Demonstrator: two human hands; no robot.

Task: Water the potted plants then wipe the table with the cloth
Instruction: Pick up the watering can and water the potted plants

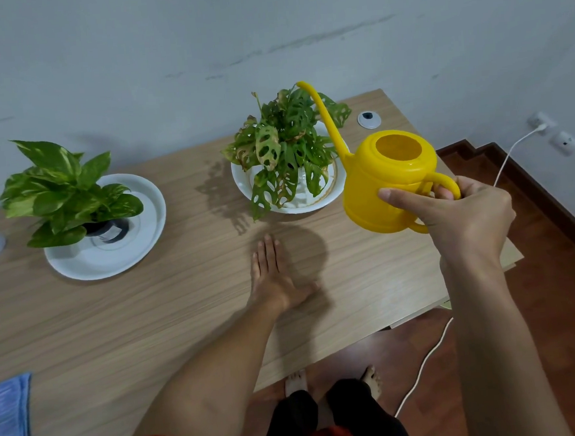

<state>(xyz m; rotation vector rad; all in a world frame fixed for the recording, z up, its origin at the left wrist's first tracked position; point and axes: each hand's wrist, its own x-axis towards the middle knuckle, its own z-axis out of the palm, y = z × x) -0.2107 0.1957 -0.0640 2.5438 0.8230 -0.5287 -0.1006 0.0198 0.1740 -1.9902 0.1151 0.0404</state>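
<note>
The yellow watering can (387, 180) hangs in the air at about three o'clock in the view, above the right part of the counter (182, 293), roughly level, its long spout (323, 116) rising toward twelve o'clock over the holey-leaved plant (284, 150). No water shows at the spout tip. The right hand (463, 215) carries it: its fingers (446, 191) are curled through the handle and the thumb is pressed along the can's side.

That plant stands in a white dish (299, 206) just beside the can, at its nine o'clock. Farther toward nine o'clock, well apart, the broad-leaved plant (63, 189) sits in a dark pot on a white plate (112, 260). The left hand (276, 276) lies flat on the counter near the middle, fingers pressed together and pointing to twelve o'clock, holding nothing. The blue cloth (7, 418) lies at the counter's edge near eight o'clock, untouched.

My judgement is that the pour over the nearer plant is about to begin. The spout tip now reaches past the foliage toward the wall, so tipping from here could send water beyond the dish onto the counter. The leaves are dense and hide the soil, so water may run off them. A sharp tilt could spill from the can's open top. A white cable (422, 365) trails on the floor at five o'clock, where drips would be unwelcome.
</note>
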